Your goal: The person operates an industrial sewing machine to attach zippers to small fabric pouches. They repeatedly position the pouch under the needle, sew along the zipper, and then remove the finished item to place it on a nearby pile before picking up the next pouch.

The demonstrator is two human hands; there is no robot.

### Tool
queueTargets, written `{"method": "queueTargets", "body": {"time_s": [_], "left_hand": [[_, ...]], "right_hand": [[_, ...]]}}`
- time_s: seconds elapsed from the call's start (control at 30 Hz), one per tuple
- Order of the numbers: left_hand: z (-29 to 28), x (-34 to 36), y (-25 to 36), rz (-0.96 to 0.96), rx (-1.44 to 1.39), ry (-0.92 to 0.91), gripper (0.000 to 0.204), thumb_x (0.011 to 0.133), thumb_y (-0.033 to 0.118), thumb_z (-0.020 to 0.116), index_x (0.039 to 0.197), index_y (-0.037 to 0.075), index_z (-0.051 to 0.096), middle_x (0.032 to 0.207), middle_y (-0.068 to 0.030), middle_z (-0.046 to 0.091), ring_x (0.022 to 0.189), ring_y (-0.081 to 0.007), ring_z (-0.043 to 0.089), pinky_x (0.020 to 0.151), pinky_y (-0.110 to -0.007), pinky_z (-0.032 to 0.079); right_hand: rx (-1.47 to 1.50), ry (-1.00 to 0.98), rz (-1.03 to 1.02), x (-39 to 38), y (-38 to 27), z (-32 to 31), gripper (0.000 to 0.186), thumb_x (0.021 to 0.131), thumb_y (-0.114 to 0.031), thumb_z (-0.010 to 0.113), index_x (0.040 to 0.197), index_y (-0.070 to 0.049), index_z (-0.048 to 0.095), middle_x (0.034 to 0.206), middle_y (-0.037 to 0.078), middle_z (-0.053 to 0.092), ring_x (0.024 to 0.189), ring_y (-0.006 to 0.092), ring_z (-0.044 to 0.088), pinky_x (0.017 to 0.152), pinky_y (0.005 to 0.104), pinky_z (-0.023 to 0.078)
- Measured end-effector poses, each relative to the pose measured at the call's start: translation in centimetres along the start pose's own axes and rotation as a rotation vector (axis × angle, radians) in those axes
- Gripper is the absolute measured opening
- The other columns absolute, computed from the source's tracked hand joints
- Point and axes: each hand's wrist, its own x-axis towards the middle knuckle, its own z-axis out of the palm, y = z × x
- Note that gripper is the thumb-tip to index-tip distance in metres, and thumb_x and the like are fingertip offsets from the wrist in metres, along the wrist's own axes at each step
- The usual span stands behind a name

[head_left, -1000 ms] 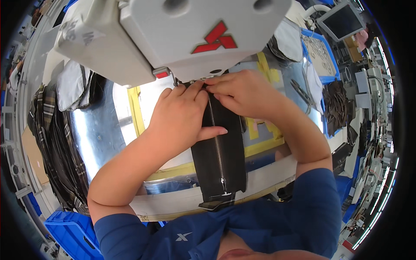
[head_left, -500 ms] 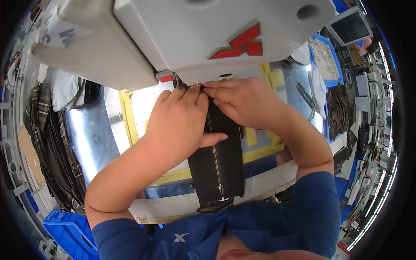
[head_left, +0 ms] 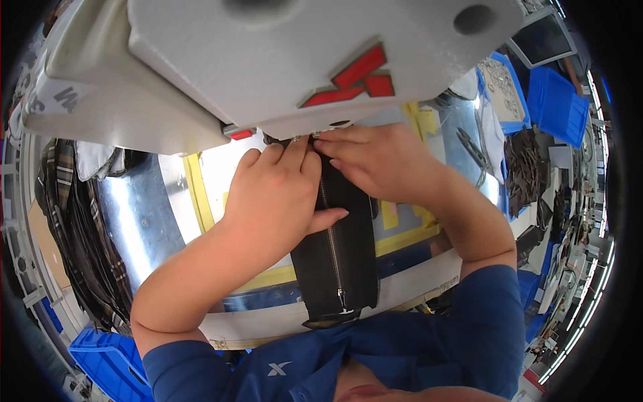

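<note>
A long black fabric piece (head_left: 358, 258) with a metal zipper (head_left: 333, 254) along its middle runs from under the sewing machine head (head_left: 221, 74) toward my body. My left hand (head_left: 274, 191) lies on it left of the zipper, fingers forward and thumb stretched across the teeth. From the right, my right hand (head_left: 385, 164) reaches in, its fingers pressed together on the fabric close beside the left fingertips. Both sets of fingertips are right below the machine head, which hides the needle area. The zipper's slider (head_left: 342, 295) sits at the near end.
Dark and plaid cloth pieces (head_left: 80, 234) hang in a pile at the left. Yellow tape (head_left: 199, 191) marks the bright work surface. Scissors (head_left: 473, 151) lie at the right, near a blue tray (head_left: 506, 90) of small metal parts. A blue bin (head_left: 110, 358) stands at lower left.
The machine head sits slightly lower and farther left in view. Both hands and the fabric have barely moved. Another blue bin has come into view at the upper right.
</note>
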Motion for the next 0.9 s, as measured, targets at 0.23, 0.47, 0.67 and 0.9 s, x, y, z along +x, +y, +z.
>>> {"method": "queueTargets", "body": {"time_s": [0.23,0.47,0.67,0.9], "left_hand": [[0.0,-0.1,0.0,0.002,0.006,0.007,0.087,0.07,0.062,0.09,0.123,-0.004,0.068,0.139,-0.0231,0.069,0.117,-0.0346,0.071,0.097,-0.044,0.054],[-0.1,-0.1,0.1,0.012,0.005,0.012,0.091,0.069,0.059,0.092,0.129,-0.005,0.068,0.143,-0.0225,0.067,0.126,-0.0365,0.067,0.106,-0.047,0.05],[1.4,0.2,0.5,0.165,-0.075,0.074,0.099,0.069,0.057,0.092,0.141,-0.006,0.064,0.152,-0.0229,0.061,0.141,-0.0406,0.056,0.118,-0.052,0.042],[2.0,0.1,0.8,0.2,0.041,0.108,0.096,0.078,0.062,0.083,0.142,-0.006,0.062,0.15,-0.0238,0.061,0.137,-0.0419,0.058,0.117,-0.054,0.042]], "right_hand": [[-0.045,0.017,-0.037,-0.3,-0.2,0.1,0.028,0.095,-0.02,0.073,0.121,-0.011,0.079,0.135,-0.001,0.076,0.093,0.0197,0.078,0.072,0.0351,0.063],[-0.011,0.0,0.009,-0.4,-0.6,0.0,0.025,0.097,-0.02,0.07,0.119,-0.01,0.078,0.132,0.002,0.076,0.099,0.0223,0.077,0.077,0.0387,0.063],[-0.028,-0.205,0.081,-1.3,-0.1,-2.9,0.032,0.1,-0.026,0.069,0.123,-0.007,0.079,0.134,0.006,0.076,0.115,0.0266,0.075,0.093,0.0414,0.062],[0.131,0.295,0.495,-5.6,8.3,-8.4,0.028,0.1,-0.025,0.072,0.119,-0.007,0.08,0.115,0.011,0.08,0.1,0.0295,0.077,0.092,0.0404,0.061]]}}
